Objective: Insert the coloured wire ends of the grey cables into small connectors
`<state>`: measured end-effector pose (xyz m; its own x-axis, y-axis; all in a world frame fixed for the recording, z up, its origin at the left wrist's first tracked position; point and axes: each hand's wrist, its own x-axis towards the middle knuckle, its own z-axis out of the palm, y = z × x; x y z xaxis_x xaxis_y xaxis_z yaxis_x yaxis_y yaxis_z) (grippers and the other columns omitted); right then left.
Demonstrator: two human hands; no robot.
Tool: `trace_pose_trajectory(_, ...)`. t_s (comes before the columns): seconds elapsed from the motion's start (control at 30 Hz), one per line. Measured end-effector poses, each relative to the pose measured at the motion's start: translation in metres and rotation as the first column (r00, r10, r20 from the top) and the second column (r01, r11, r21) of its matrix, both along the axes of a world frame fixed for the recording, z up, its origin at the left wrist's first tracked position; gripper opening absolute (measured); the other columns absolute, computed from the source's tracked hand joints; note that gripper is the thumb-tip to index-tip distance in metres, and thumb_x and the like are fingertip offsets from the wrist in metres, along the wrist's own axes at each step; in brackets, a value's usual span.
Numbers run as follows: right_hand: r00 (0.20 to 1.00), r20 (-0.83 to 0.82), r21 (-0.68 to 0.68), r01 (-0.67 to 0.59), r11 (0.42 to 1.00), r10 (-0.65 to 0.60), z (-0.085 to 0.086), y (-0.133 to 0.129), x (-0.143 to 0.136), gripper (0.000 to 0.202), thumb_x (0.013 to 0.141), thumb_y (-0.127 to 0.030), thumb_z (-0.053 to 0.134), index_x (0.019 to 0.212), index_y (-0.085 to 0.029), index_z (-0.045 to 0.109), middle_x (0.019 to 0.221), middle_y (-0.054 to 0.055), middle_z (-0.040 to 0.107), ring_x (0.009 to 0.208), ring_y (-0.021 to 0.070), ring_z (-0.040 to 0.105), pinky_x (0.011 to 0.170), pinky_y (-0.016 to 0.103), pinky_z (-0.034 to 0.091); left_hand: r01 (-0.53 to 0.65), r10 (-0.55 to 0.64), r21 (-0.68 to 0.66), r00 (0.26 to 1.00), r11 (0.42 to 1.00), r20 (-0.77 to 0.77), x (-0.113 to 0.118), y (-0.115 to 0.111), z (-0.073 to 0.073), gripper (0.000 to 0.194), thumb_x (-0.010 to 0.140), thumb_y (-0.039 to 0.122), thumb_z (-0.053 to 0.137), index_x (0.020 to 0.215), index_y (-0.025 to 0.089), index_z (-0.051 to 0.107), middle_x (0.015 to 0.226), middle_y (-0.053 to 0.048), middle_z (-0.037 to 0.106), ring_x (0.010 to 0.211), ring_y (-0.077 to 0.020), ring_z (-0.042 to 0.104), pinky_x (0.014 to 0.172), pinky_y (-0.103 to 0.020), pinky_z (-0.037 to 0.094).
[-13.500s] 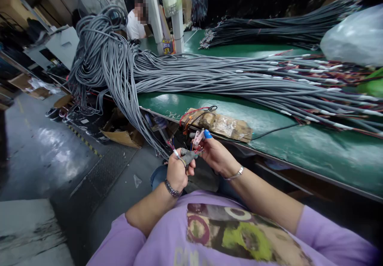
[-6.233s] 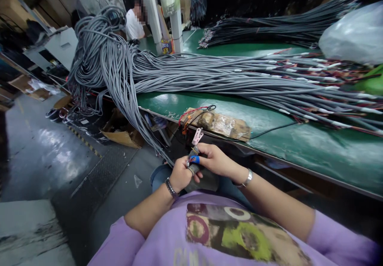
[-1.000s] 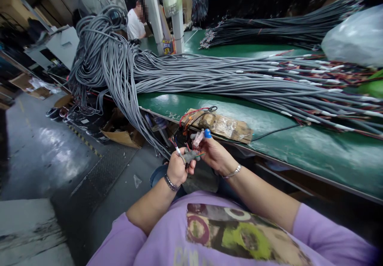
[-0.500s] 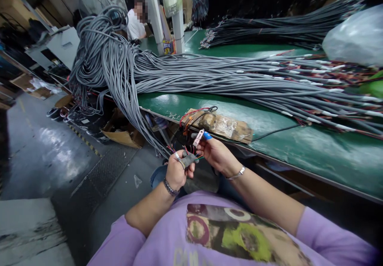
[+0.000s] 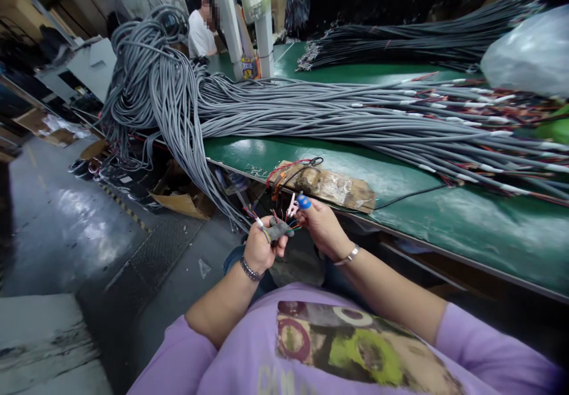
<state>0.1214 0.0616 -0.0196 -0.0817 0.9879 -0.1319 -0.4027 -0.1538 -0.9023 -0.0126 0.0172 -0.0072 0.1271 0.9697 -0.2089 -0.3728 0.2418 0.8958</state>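
Observation:
My left hand (image 5: 260, 248) is closed around the end of a grey cable (image 5: 235, 214), with a white sleeve showing near the thumb. A grey covering (image 5: 278, 229) is at its thumb and fingertips. Thin coloured wires (image 5: 293, 228) fan out from this grip toward the right. Close beside them, my right hand (image 5: 326, 229) pinches a small pink-and-white tool (image 5: 292, 206), whose exact kind I cannot make out. A blue finger cot (image 5: 304, 201) covers one of its fingertips. The tool is at the wire ends; whether it touches a wire is unclear.
A large bundle of grey cables (image 5: 284, 107) lies over the green table (image 5: 444, 217) and droops off its left end. A taped wooden block (image 5: 342, 187) sits at the front edge. Black cables (image 5: 400, 45) and a plastic bag (image 5: 528, 51) are behind. A person (image 5: 201, 33) is at the back.
The pink tool has turned to a steeper angle and come slightly lower, nearer the wires. My right hand has rotated with it. The left hand has shifted slightly left, still on the cable.

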Motion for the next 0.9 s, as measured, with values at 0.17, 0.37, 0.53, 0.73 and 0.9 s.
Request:
trace_pose_trajectory(0.17,0.995,-0.061,-0.007,-0.076,0.997,0.076,-0.005,0.002,-0.001,0.048,0.076,-0.064,0.055,0.068,-0.018,0.065,0.060,0.001,0.059,0.054,0.0115,0.048,0.052,0.025,0.040,0.041,-0.040,-0.018,0.999,0.999,0.021,0.001,0.007,0.000,0.028,0.065,0.038,0.070,0.062,0.013,0.057,0.039,0.003,0.051,0.026,-0.0060,0.038,0.028,-0.017,0.021)
trace_pose_trajectory(0.37,0.913,-0.386,-0.169,-0.209,0.963,0.130,0.002,0.007,-0.005,0.046,0.072,-0.061,0.063,0.074,-0.015,0.067,0.058,0.001,0.060,0.050,0.0095,0.048,0.048,0.022,0.042,0.057,-0.055,-0.055,0.998,0.997,0.033,0.002,0.009,-0.005,0.029,0.064,0.039,0.070,0.063,0.013,0.056,0.039,0.003,0.050,0.026,-0.0056,0.038,0.028,-0.017,0.021)
trace_pose_trajectory(0.53,0.912,-0.408,-0.213,-0.136,0.967,0.038,0.009,0.006,-0.011,0.043,0.072,-0.057,0.066,0.069,-0.014,0.066,0.055,0.001,0.061,0.048,0.0088,0.050,0.047,0.021,0.043,0.058,-0.056,-0.040,0.997,0.998,0.043,0.001,0.008,-0.009,0.023,0.067,0.034,0.067,0.063,0.012,0.059,0.039,0.003,0.050,0.025,-0.0054,0.037,0.028,-0.017,0.022)
trace_pose_trajectory(0.73,0.914,-0.406,-0.237,-0.087,0.968,-0.018,0.008,0.007,-0.013,0.040,0.072,-0.054,0.068,0.068,-0.014,0.066,0.058,0.000,0.063,0.049,0.0083,0.052,0.048,0.021,0.043,0.042,-0.042,-0.081,0.999,0.996,0.003,0.000,0.007,-0.014,0.024,0.066,0.034,0.067,0.061,0.013,0.058,0.039,0.003,0.049,0.026,-0.0048,0.036,0.027,-0.017,0.021)
trace_pose_trajectory(0.9,0.918,-0.397,-0.219,-0.091,0.971,-0.003,0.006,0.006,-0.012,0.042,0.069,-0.057,0.068,0.068,-0.015,0.064,0.058,0.000,0.062,0.050,0.0086,0.052,0.048,0.021,0.042,0.002,-0.002,-0.108,1.000,0.994,0.003,0.001,0.008,-0.013,0.025,0.063,0.035,0.069,0.060,0.014,0.056,0.040,0.003,0.050,0.027,-0.0043,0.034,0.028,-0.016,0.020)
